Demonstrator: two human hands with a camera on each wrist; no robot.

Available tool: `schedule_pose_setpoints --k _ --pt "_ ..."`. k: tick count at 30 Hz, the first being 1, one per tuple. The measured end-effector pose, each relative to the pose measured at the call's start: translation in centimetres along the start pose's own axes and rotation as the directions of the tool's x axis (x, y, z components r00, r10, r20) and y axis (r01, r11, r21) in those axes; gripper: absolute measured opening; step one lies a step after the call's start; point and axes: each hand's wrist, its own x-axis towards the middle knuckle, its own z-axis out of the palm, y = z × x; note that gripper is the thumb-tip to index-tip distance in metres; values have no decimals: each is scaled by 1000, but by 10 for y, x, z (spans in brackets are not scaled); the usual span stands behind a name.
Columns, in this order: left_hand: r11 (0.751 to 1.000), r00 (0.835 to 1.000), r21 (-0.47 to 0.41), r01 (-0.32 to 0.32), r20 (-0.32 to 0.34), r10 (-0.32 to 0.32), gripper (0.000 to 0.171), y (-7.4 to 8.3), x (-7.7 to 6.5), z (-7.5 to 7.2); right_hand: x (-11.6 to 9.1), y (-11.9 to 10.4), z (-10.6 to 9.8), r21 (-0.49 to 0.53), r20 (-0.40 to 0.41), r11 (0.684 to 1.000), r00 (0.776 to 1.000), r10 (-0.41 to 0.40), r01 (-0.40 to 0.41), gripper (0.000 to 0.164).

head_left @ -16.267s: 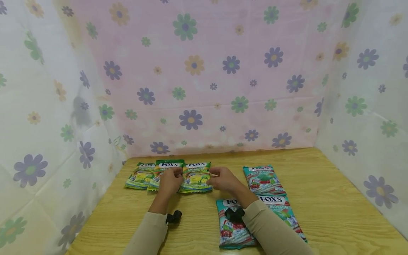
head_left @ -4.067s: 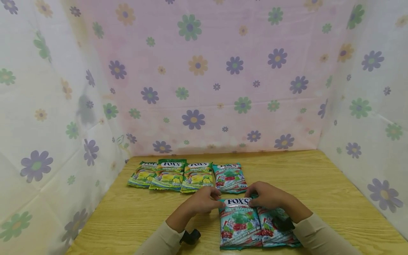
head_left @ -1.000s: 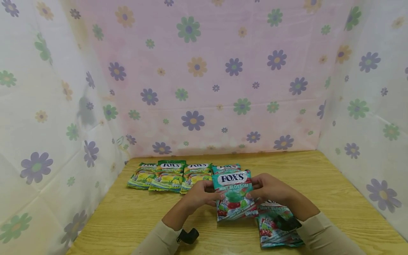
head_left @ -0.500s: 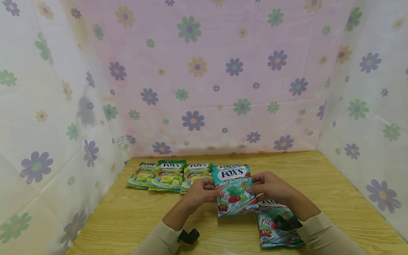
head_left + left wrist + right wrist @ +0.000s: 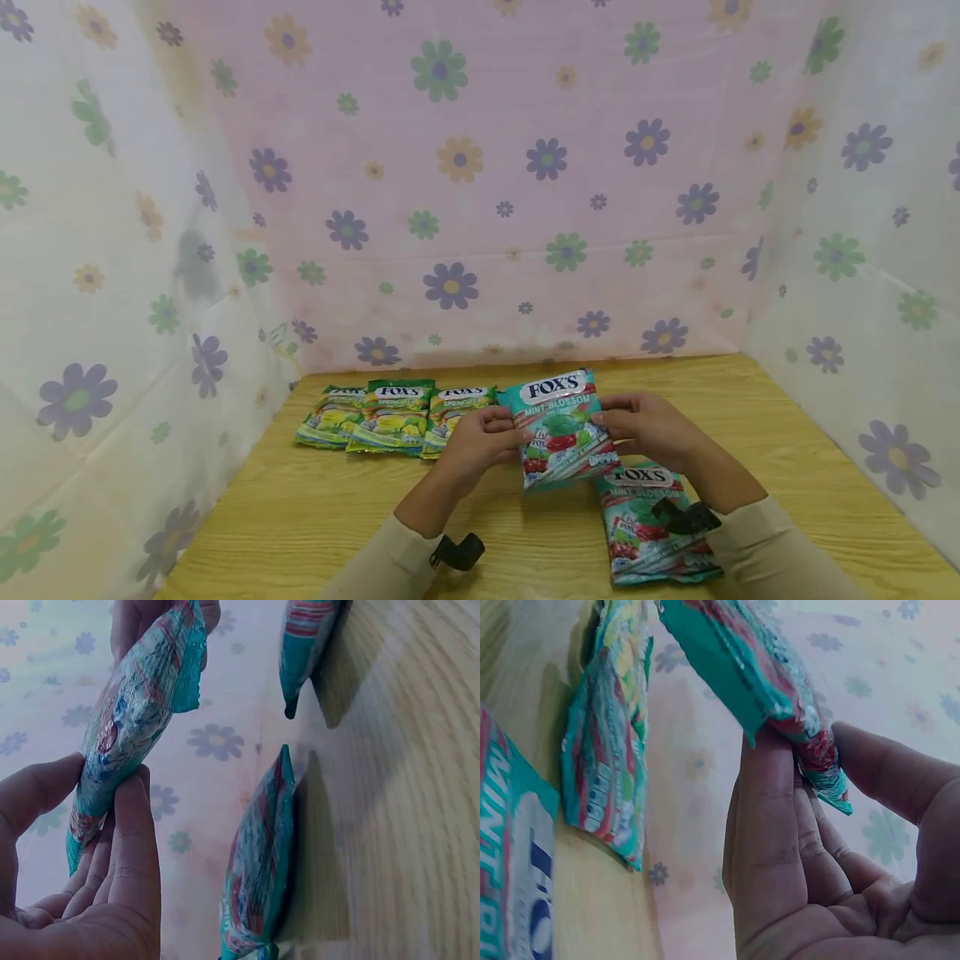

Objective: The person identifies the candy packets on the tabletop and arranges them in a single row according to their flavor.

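Both hands hold a teal Fox's Mint Blossom candy bag up off the table, front face toward me and slightly tilted. My left hand pinches its left edge, thumb in front and fingers behind; my right hand pinches the right edge the same way. In the left wrist view the bag is edge-on between thumb and fingers. A second mint bag lies on the table behind, almost wholly hidden by the held one in the head view. A third mint bag lies under my right forearm.
Several green-yellow Fox's Spring Tea bags lie in an overlapping row at the back left of the wooden table. Flower-printed cloth walls the back and both sides. A black wrist camera sits on the left cuff.
Earlier, one mint bag moved from the right to the end of the Spring Tea row. Both hands then took another mint bag from the table front; it has just risen slightly higher and tilted.
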Motion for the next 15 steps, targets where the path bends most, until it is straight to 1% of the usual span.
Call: schedule_pose_setpoints --k 4,8,12,15 --pt "1000 999 -1 -6 -33 6 65 4 4 6 -3 -3 -6 20 -52 1000 998 -19 20 61" --pt "1000 998 -23 -14 -62 12 62 10 10 13 -5 -7 -10 52 -105 998 994 -25 31 54" --pt "999 994 -39 -29 -102 25 57 13 17 19 -7 -11 -14 79 -148 996 988 -38 50 53" --pt "999 990 -24 -36 -136 32 54 14 21 23 -9 -14 -17 88 -165 993 985 -59 74 54"
